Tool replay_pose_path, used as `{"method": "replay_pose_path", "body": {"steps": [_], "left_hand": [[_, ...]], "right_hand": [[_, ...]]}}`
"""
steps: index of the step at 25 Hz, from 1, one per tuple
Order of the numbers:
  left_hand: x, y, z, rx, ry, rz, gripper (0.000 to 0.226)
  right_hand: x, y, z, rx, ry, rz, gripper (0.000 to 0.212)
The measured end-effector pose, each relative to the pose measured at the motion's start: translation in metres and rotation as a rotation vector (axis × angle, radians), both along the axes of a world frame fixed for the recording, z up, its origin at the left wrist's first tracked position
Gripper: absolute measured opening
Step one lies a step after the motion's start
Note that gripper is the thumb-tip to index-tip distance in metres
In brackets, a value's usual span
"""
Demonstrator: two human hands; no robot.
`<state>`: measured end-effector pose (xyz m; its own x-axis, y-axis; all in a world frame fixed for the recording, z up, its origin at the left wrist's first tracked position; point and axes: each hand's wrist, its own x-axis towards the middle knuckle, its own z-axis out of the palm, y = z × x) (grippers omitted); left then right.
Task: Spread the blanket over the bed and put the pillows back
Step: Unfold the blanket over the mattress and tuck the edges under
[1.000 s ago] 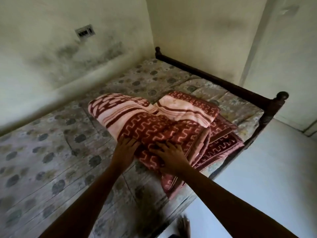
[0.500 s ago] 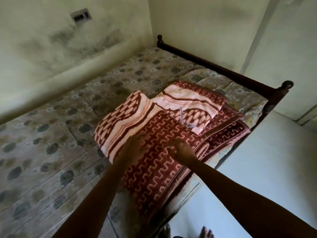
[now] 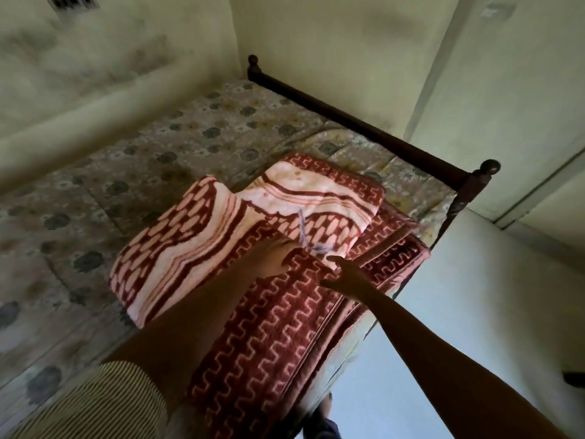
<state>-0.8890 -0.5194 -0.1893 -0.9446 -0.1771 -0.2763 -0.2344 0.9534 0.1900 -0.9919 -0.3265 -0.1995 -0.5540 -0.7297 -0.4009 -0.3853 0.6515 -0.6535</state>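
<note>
A red and cream patterned blanket (image 3: 196, 248), still partly folded, lies on the right part of the bed (image 3: 190, 137). One red layer hangs over the near edge towards me. My left hand (image 3: 272, 256) grips a fold at the blanket's middle, its fingers curled into the cloth. Just to its right, my right hand (image 3: 346, 275) pinches the edge of the red layer, with the thumb spread out to the left. A floral sheet covers the mattress. No pillow is in view.
A dark wooden rail (image 3: 364, 128) with knobbed posts closes the bed's far end. Stained walls run along the left and far sides, with a switch plate (image 3: 72, 0) at top left. Pale floor (image 3: 474, 296) lies right of the bed, and my feet (image 3: 323, 419) stand at its edge.
Both hands have drawn a red layer of the blanket towards me, and it now hangs over the near edge. The cream part has flipped open to the left. The view has moved closer.
</note>
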Motion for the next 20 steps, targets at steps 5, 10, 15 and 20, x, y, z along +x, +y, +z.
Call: {"method": "replay_pose_path", "body": {"steps": [5, 10, 15, 20], "left_hand": [[-0.026, -0.015, -0.011, -0.098, -0.199, -0.115, 0.084], [-0.037, -0.04, -0.011, -0.108, -0.383, -0.227, 0.11], [-0.008, -0.024, 0.008, -0.242, -0.267, -0.141, 0.051], [0.141, -0.018, 0.049, -0.154, 0.216, -0.199, 0.057]], "right_hand": [[-0.032, -0.04, -0.05, 0.216, -0.212, 0.056, 0.106], [-0.013, -0.043, -0.045, 0.21, 0.037, 0.243, 0.086], [0.036, -0.03, -0.008, 0.167, 0.341, 0.328, 0.071], [0.125, -0.015, 0.044, -0.016, 0.304, 0.389, 0.078]]}}
